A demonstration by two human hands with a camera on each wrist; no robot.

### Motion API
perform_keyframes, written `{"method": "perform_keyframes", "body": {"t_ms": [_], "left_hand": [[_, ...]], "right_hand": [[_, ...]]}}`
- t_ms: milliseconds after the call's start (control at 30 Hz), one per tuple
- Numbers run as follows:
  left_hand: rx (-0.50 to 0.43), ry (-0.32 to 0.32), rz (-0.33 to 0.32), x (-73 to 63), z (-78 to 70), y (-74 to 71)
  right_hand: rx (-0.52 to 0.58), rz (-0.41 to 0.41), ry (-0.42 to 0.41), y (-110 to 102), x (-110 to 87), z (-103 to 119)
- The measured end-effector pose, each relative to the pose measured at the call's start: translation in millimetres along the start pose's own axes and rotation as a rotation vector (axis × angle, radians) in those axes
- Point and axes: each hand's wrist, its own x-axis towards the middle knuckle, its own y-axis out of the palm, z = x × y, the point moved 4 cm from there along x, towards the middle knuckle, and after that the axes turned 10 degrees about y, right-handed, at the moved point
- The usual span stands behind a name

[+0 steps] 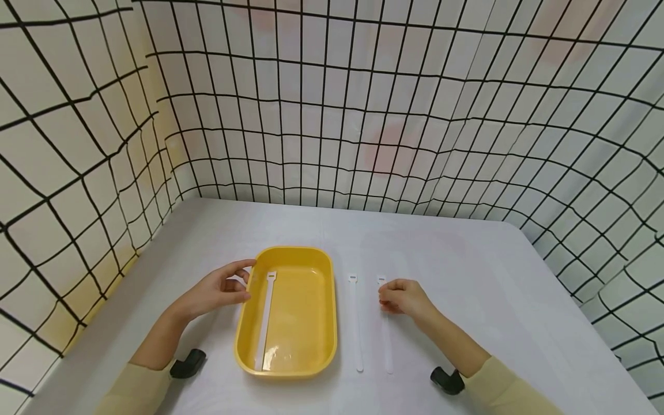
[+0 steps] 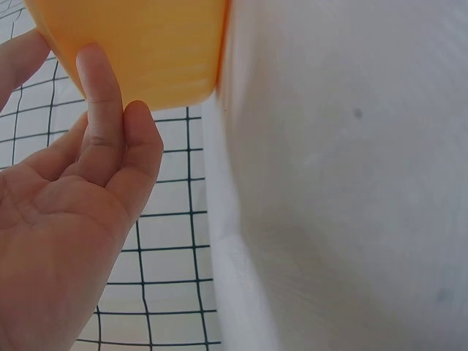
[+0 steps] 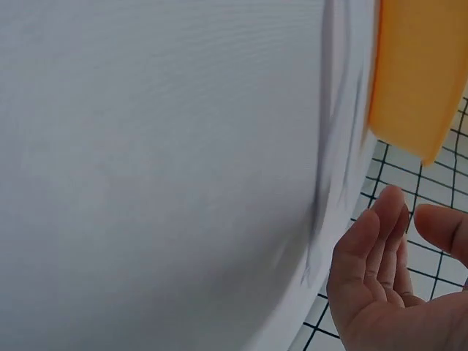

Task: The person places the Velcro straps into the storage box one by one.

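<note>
A yellow tray (image 1: 301, 317) stands on the table with a white slotted-head strap, like a cable tie (image 1: 267, 317), along its left side. My left hand (image 1: 220, 289) is at the tray's left wall, fingers loosely bent; in the left wrist view its fingertips are against or very near the yellow wall. Right of the tray lies a second white strap (image 1: 356, 328). Over the upper part of a third strap (image 1: 387, 346) hovers my right hand (image 1: 407, 298), covering some of it. The right wrist view shows thumb and fingers apart, with nothing between them.
White cloth (image 1: 467, 276) covers the table. Black grid netting (image 1: 363, 115) over white sheeting encloses the back and both sides. A black wrist-worn device (image 1: 189, 364) sits at the left cuff, another (image 1: 447, 381) at the right.
</note>
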Motion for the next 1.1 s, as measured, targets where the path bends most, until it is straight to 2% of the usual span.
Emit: {"method": "perform_keyframes", "body": {"t_ms": [300,433,633,833,1100], "left_hand": [[-0.001,0.0,0.002,1.3,0.4,0.0],[-0.002,-0.003,0.003,1.1,0.8,0.2],[-0.02,0.009,0.004,0.4,1.1,0.1],[-0.034,0.02,0.01,0.3,1.5,0.4],[-0.033,0.02,0.008,0.3,0.5,0.7]], "right_hand": [[-0.088,-0.121,-0.014,-2.8,3.4,-9.8],[-0.164,-0.183,0.003,-5.7,2.4,-11.7],[-0.271,-0.18,0.018,-4.1,1.3,-13.3],[-0.392,-0.219,-0.004,-1.9,0.3,-12.2],[-0.412,-0.226,0.001,-0.5,-1.3,-10.4]]}}
